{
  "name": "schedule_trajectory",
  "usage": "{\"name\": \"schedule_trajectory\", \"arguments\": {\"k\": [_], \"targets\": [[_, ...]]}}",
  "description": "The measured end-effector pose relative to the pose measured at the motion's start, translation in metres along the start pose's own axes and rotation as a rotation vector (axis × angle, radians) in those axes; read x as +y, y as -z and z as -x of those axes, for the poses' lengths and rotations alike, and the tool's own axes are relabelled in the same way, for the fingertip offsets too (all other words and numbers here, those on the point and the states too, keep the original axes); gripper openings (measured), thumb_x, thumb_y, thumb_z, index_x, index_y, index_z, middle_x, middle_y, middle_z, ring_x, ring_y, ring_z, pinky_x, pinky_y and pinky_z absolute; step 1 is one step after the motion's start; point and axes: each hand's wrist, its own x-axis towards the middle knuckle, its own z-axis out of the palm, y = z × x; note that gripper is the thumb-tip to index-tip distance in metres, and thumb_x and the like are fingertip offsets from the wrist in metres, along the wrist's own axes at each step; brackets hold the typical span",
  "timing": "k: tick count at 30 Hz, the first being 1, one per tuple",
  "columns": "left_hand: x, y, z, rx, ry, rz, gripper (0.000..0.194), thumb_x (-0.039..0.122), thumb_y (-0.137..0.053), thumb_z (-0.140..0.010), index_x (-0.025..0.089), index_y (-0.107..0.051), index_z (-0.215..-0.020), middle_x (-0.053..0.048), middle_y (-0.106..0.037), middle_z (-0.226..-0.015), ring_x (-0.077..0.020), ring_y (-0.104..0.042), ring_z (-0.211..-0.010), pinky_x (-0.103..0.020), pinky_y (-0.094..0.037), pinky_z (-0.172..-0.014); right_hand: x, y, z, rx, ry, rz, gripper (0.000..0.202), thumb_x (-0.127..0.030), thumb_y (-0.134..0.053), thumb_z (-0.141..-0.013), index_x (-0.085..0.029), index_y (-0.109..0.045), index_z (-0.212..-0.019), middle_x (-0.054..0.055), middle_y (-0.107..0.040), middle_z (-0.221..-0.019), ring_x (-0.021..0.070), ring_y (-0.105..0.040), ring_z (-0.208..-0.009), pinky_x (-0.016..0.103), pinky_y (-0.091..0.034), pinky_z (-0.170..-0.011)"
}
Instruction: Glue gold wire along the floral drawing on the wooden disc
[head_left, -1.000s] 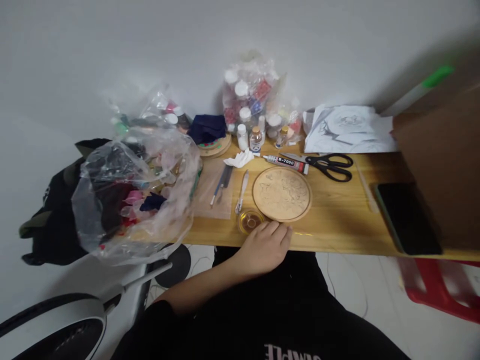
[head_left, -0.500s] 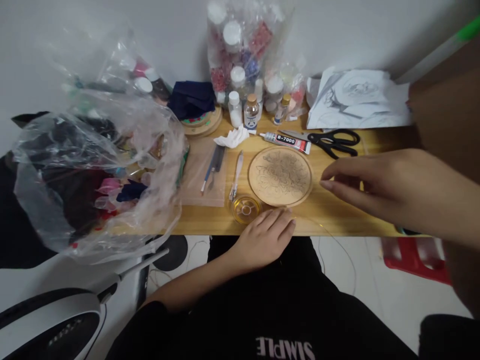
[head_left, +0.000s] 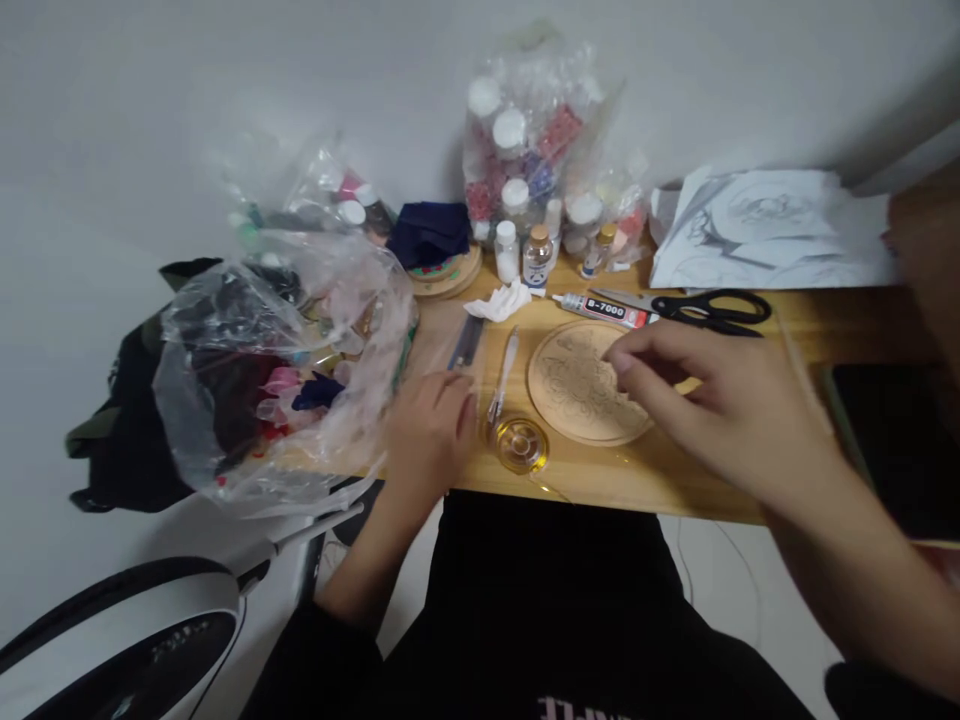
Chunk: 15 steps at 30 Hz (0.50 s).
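Observation:
My left hand [head_left: 431, 425] is smeared by motion over the clear plastic zip bag [head_left: 441, 345], where a dark-handled tool [head_left: 469, 341] lies. Its fingertips are hard to make out. My right hand [head_left: 701, 400] hovers over the right edge of a round wooden disc [head_left: 574, 385] with a floral line drawing. Thumb and index finger are pinched together; anything between them is too small to see. Between my hands lie a light-coloured pen [head_left: 508, 365] and a spool of golden wire [head_left: 523, 446], with a loose wire end near the table edge.
Behind the disc are a B-7000 glue tube [head_left: 606, 309], black-handled scissors [head_left: 709, 307] and crumpled tissue [head_left: 501, 300]. Small bottles [head_left: 538, 258] stand farther back. A big plastic bag [head_left: 360, 400] fills the left; paper drawings [head_left: 772, 230] and a phone [head_left: 892, 440] lie right.
My left hand has moved left from beside the spool to the zip bag. My right hand has come left over the disc's edge, still pinched. The camera view has shifted.

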Motion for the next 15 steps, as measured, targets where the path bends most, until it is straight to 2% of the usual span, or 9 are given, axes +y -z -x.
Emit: {"name": "schedule_trajectory", "arguments": {"k": [3,6,8,9,12,15], "targets": [[-0.025,0.001,0.007,-0.249,0.099,-0.116,0.017,0.027,-0.057,-0.094,0.013,-0.066,-0.098,-0.011,-0.071,-0.097,-0.0251,-0.067,-0.089,-0.039,-0.057,-0.076,-0.008,-0.029,-0.008,-0.113,0.017,-0.101,0.017,-0.022,-0.053,-0.09,-0.02,-0.069,-0.086,0.003,-0.074,-0.08,0.0133,-0.064,-0.063,0.025,-0.045,-0.057],[-0.034,0.002,0.013,-0.439,0.087,-0.153,0.036,0.037,-0.071,-0.085,0.013,-0.064,-0.111,-0.012,-0.068,-0.11,-0.0279,-0.065,-0.1,-0.04,-0.057,-0.082,-0.017,-0.056,-0.011,-0.247,0.039,-0.119,0.019,-0.019,-0.052,-0.091,-0.018,-0.07,-0.093,0.005,-0.075,-0.087,0.0148,-0.066,-0.072,0.027,-0.047,-0.064],[-0.038,0.004,0.017,-0.474,0.01,-0.178,0.042,0.035,-0.072,-0.084,0.013,-0.06,-0.118,-0.012,-0.067,-0.116,-0.0276,-0.063,-0.107,-0.039,-0.056,-0.086,-0.023,-0.069,-0.01,-0.331,0.092,-0.113,0.02,-0.018,-0.051,-0.091,-0.018,-0.071,-0.093,0.006,-0.074,-0.088,0.0163,-0.067,-0.08,0.028,-0.048,-0.071],[-0.041,0.005,0.018,-0.474,-0.037,-0.197,0.038,0.032,-0.07,-0.086,0.014,-0.06,-0.118,-0.011,-0.067,-0.116,-0.0265,-0.063,-0.108,-0.038,-0.056,-0.087,-0.026,-0.073,-0.008,-0.364,0.119,-0.112,0.021,-0.018,-0.05,-0.092,-0.018,-0.07,-0.092,0.006,-0.073,-0.088,0.0169,-0.066,-0.082,0.028,-0.047,-0.073],[-0.052,0.01,0.023,-0.478,-0.136,-0.247,0.012,0.02,-0.056,-0.093,0.015,-0.064,-0.101,-0.009,-0.07,-0.101,-0.0227,-0.065,-0.093,-0.034,-0.055,-0.079,-0.03,-0.08,-0.005,-0.421,0.178,-0.129,0.023,-0.018,-0.047,-0.093,-0.017,-0.07,-0.091,0.006,-0.071,-0.085,0.0169,-0.064,-0.081,0.029,-0.046,-0.074],[-0.061,0.015,0.028,-0.493,-0.176,-0.228,0.015,0.016,-0.051,-0.094,0.014,-0.065,-0.099,-0.009,-0.07,-0.097,-0.0226,-0.065,-0.089,-0.034,-0.055,-0.077,-0.03,-0.086,-0.004,-0.435,0.198,-0.168,0.023,-0.017,-0.046,-0.094,-0.016,-0.069,-0.093,0.006,-0.07,-0.086,0.0162,-0.063,-0.081,0.028,-0.045,-0.075]]}}
